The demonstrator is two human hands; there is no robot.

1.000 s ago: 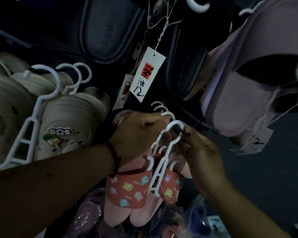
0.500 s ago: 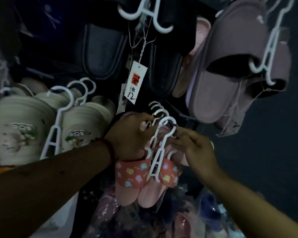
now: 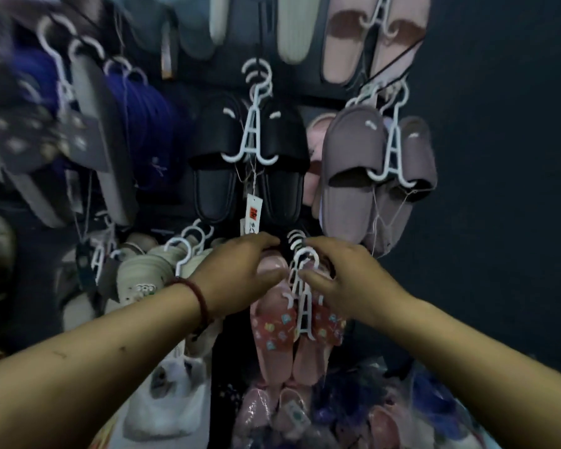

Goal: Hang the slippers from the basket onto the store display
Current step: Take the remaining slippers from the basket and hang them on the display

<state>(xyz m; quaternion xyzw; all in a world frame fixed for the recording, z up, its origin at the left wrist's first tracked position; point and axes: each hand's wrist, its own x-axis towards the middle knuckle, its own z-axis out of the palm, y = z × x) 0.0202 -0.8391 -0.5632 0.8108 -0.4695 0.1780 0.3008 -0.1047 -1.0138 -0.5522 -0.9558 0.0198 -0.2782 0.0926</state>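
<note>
Pink slippers (image 3: 272,338) hang on white hanger (image 3: 304,319), low on the display, below black pair (image 3: 217,183). Left hand (image 3: 240,277) curls round slipper tops; right hand (image 3: 347,280) pinches hanger neck. Likely light, soft; hanger stiff, so take hold at its neck.

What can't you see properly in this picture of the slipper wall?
All in the head view:
1. What the white hanger of the pink printed slippers hooks onto: hidden by the left hand, right hand and darkness.
2. Price tag writing: too small.
3. Shoes at far left: blurred.
4. Top-row slippers: cut by the upper edge.
5. The basket: not recognisable among the bagged slippers.
</note>
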